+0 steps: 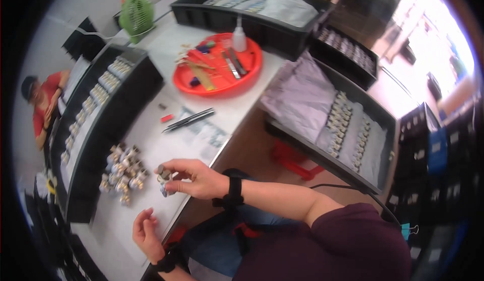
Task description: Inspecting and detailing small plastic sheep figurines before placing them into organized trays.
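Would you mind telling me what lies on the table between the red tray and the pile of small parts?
In the head view, black tweezers and a small red piece lie between the red tray and the pile of small parts.

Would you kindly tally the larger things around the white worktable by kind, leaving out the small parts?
Black trays holding small parts: 4
Red round tray: 1
Green desk fan: 1
White squeeze bottle: 1
Black tweezers: 1
Total: 8

The right hand holds one small metal part; the left hand is empty.
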Motion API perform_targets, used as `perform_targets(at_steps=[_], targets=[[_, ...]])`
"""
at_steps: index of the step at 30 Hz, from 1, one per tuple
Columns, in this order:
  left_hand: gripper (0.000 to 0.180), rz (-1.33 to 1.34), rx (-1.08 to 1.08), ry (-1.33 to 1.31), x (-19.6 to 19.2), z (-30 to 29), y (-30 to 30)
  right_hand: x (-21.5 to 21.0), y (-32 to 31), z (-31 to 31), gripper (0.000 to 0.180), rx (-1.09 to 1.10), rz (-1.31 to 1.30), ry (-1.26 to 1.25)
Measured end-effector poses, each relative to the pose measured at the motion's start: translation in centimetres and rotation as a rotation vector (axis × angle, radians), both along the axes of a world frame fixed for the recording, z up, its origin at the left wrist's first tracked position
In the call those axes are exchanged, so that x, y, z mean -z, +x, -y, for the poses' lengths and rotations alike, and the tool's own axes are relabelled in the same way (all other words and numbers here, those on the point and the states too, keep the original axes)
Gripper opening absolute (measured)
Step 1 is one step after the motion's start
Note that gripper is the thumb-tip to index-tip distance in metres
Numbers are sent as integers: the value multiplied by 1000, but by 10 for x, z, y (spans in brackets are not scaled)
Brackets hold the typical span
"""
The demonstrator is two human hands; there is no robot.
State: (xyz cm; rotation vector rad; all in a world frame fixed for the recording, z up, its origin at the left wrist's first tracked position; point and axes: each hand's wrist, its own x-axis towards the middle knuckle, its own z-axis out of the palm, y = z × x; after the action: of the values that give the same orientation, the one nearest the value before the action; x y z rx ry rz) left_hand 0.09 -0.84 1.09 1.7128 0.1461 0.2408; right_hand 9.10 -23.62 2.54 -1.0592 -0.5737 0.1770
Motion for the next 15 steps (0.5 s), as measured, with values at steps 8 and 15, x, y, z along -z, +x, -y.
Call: perform_targets(at_steps=[8,15], targets=[[24,-1,-71,-55,8,-8,5,39,0,264,30,1039,161,-807],[25,-60,-125,18,-4,6,3,132,-60,395,23,1049,-423,-1594]])
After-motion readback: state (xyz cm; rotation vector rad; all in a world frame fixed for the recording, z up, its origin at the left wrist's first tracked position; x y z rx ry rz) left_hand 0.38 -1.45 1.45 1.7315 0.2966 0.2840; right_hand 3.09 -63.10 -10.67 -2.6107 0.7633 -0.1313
